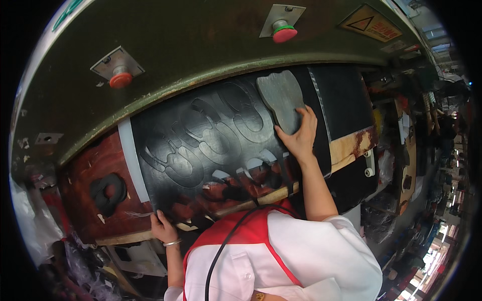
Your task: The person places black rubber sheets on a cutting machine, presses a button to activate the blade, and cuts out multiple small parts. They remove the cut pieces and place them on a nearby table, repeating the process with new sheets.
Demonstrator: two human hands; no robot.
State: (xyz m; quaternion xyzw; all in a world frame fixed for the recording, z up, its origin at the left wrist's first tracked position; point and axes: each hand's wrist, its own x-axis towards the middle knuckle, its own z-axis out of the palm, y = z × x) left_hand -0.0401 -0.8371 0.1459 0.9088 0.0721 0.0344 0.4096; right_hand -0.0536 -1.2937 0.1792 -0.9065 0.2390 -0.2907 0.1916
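Beneath the right fingers (310,120), the grey block (281,95) looks smooth and matt. Left of them, the black sheet (175,135) is glossy, like rubber or leather. Beyond, the machine housing (201,45) seems painted metal, chipped; its push button (284,34) looks like plastic. Below the left fingers (159,219), the bracelet (173,243) is shiny metal.

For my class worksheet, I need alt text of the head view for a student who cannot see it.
The right hand holds a grey wavy-edged block by its near end over a black sheet scored with curved outlines; the left hand is at the sheet's near left corner. Beyond, a green machine panel carries two red push buttons.
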